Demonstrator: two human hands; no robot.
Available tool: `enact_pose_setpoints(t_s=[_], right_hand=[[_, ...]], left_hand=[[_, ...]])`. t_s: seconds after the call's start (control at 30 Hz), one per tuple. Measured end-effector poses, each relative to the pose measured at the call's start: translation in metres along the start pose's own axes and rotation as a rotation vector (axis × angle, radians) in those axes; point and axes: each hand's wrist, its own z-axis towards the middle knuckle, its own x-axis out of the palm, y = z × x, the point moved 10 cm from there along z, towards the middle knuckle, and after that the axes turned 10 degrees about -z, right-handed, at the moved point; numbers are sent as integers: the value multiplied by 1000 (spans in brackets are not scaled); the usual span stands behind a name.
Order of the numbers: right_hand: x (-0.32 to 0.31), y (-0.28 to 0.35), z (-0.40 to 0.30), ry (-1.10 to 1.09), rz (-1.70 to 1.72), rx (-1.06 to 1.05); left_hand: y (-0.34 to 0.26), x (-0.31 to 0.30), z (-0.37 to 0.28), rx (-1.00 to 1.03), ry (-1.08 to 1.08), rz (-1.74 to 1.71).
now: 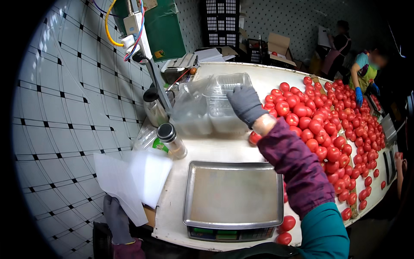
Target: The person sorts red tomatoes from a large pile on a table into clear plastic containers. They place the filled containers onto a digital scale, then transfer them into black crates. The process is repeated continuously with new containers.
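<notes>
At the lower left, my left hand (116, 218) in a grey glove grips a thin white sheet (119, 187) by its lower edge. A stack of similar white sheets (150, 178) lies beside it on the table corner. My right hand (245, 105), also gloved in grey, is at the right side of the clear plastic trays (226, 97). Its fingers are curled over them, but the fingertips are hidden, so a grip cannot be made out. Nothing lies on the metal pan of the weighing scale (234, 194) in front of me. Many red tomatoes (300, 110) are heaped right of my right hand.
Two lidded jars (171, 140) (155, 106) stand left of the trays, by a metal post (158, 84) carrying a power strip. Loose tomatoes (287, 223) lie beside the scale. Across the heap, a co-worker's blue-gloved hand (359, 96) touches tomatoes. Black crates (222, 22) stand behind.
</notes>
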Motion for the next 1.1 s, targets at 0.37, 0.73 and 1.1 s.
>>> enact_pose_setpoints(t_s=[0.37,0.73,1.1], right_hand=[[-163,92,-280,307,381,-176],[-217,106,-316,259,463,154],[-227,95,-350,105,550,241]], left_hand=[[-57,144,-87,202,434,72],[183,314,-157,247,1045,1069],[197,317,-218,470,1503,1556]])
